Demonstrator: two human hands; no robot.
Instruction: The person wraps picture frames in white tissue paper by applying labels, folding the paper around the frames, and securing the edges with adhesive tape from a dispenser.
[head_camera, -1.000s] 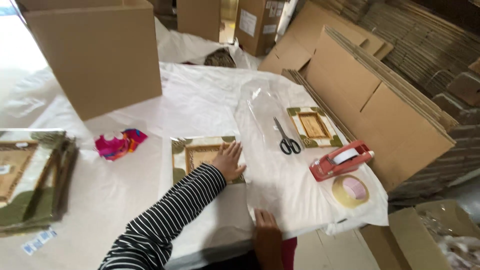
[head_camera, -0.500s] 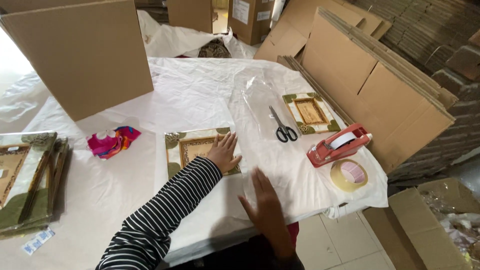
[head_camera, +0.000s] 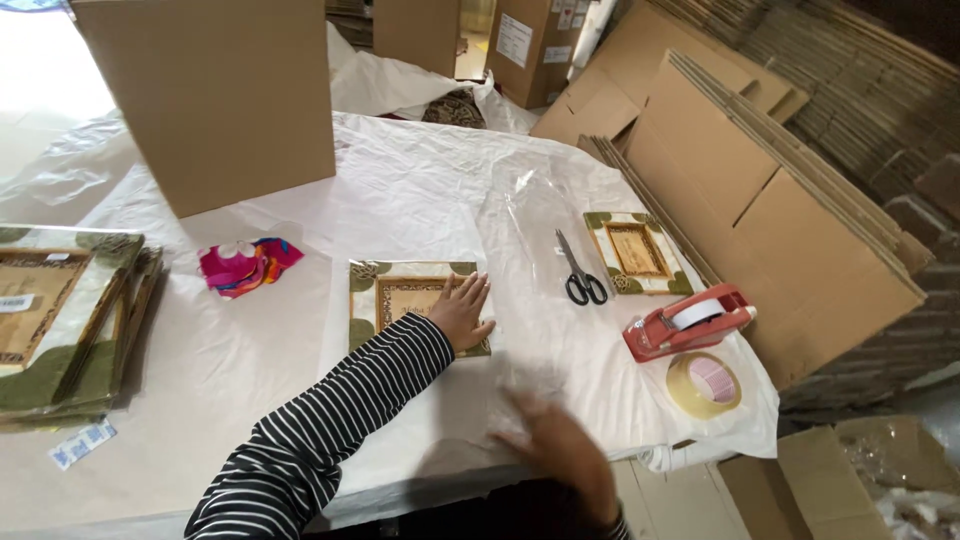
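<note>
My left hand rests flat, fingers spread, on a green-bordered picture frame lying on the white-covered table. The striped sleeve runs back toward me. My right hand is blurred near the table's front edge, fingers apart, touching or just above a clear plastic sheet that stretches away across the table. I cannot see anything gripped in it.
Black scissors, a second small frame, a red tape dispenser and a tape roll lie to the right. A stack of frames sits left, a colourful cloth nearby. Cardboard boxes and flat cartons surround the table.
My right hand has come up from below the table edge onto the front of the plastic sheet. The left hand has stayed on the frame. The view has shifted slightly.
</note>
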